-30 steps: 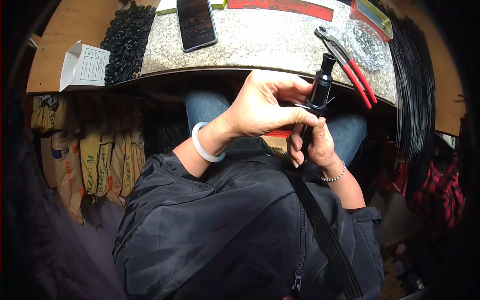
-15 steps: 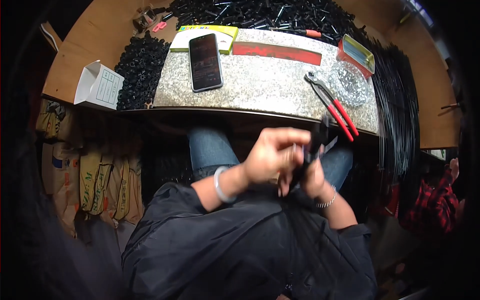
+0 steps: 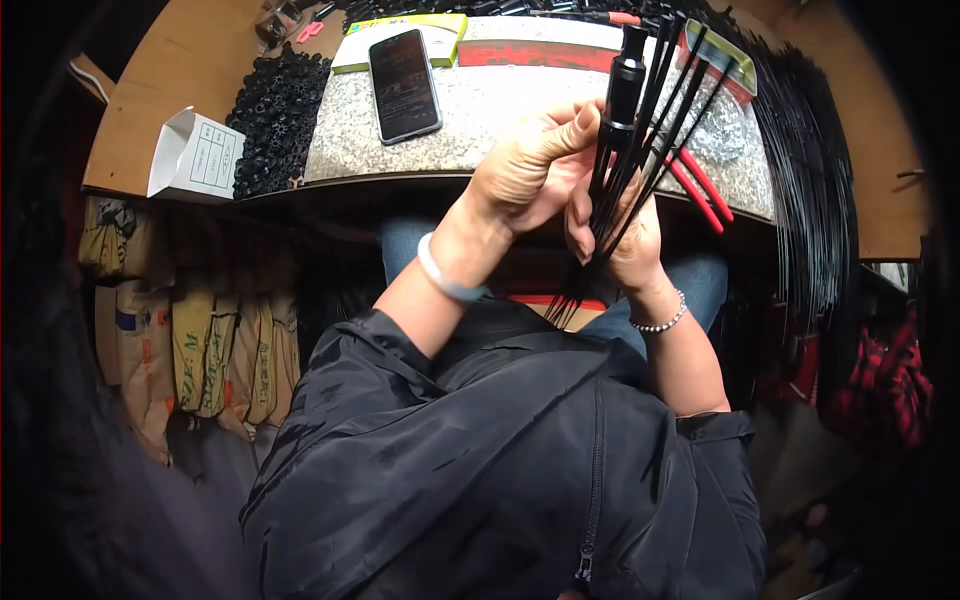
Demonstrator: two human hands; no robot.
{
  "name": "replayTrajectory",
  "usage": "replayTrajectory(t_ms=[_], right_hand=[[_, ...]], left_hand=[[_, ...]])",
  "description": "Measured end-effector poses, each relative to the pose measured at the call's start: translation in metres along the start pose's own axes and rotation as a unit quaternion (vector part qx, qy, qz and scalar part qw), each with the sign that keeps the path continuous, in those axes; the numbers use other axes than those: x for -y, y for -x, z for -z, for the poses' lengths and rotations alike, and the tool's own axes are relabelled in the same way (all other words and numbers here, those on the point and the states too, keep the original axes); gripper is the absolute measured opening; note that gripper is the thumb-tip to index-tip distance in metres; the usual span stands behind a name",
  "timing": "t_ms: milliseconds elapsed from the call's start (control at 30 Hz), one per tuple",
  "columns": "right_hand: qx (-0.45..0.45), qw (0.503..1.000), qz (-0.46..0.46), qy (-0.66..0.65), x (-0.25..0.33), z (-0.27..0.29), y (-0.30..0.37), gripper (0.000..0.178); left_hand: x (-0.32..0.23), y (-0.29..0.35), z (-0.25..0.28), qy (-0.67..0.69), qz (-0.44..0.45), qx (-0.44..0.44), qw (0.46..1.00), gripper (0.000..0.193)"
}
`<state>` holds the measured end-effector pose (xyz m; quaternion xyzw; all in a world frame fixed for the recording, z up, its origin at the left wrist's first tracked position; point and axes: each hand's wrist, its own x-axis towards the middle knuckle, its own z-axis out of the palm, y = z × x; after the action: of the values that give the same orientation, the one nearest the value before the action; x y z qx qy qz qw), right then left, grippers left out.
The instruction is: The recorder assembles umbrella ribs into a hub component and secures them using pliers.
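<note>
A glossy black tube (image 3: 626, 90) stands nearly upright among a bunch of thin black rods (image 3: 652, 135) that look like umbrella ribs. The rods fan out at the top and run down together past my hands toward my lap. My left hand (image 3: 540, 165) pinches the lower end of the tube between thumb and fingers. Just below and to the right, my right hand (image 3: 635, 235) is closed around the rods, some of its fingers hidden behind them. Beyond the right hand, red-handled pincers (image 3: 708, 195) lie on the work surface, partly covered by the rods.
On the speckled board (image 3: 480, 130) lie a phone (image 3: 405, 88), a flat yellow-green box (image 3: 350, 52) and a red strip (image 3: 535, 54). Small black parts (image 3: 275, 120) are heaped beside a white box (image 3: 200, 155). A tin (image 3: 738, 75), a glass dish (image 3: 735, 135) and long black rods (image 3: 805, 190) sit right.
Both hands have risen from over my lap to the board's front edge, bringing the black tube and rods up. The rods now show spread apart at the top. The whole view has shifted slightly.
</note>
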<state>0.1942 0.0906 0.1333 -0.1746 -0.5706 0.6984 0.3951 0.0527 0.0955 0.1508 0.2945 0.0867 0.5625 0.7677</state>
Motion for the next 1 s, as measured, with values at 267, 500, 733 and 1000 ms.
replayTrajectory(t_ms=[267, 500, 733, 1000], right_hand=[[-0.155, 0.96, 0.144, 0.183, -0.009, -0.016, 0.004, 0.046], [-0.223, 0.962, 0.134, 0.085, -0.016, -0.032, 0.007, 0.035], [-0.206, 0.964, 0.133, -0.1, -0.016, -0.017, 0.014, 0.014], [-0.206, 0.969, 0.064, -0.122, -0.011, -0.012, 0.009, 0.014]], left_hand=[[0.02, 0.03, -0.059, -0.333, -0.233, -0.173, 0.897, 0.042], [0.024, 0.018, -0.04, -0.381, -0.268, -0.24, 0.852, 0.013], [0.024, 0.021, -0.025, -0.257, -0.228, -0.213, 0.915, 0.01], [0.025, 0.021, -0.024, -0.252, -0.227, -0.192, 0.921, 0.018]])
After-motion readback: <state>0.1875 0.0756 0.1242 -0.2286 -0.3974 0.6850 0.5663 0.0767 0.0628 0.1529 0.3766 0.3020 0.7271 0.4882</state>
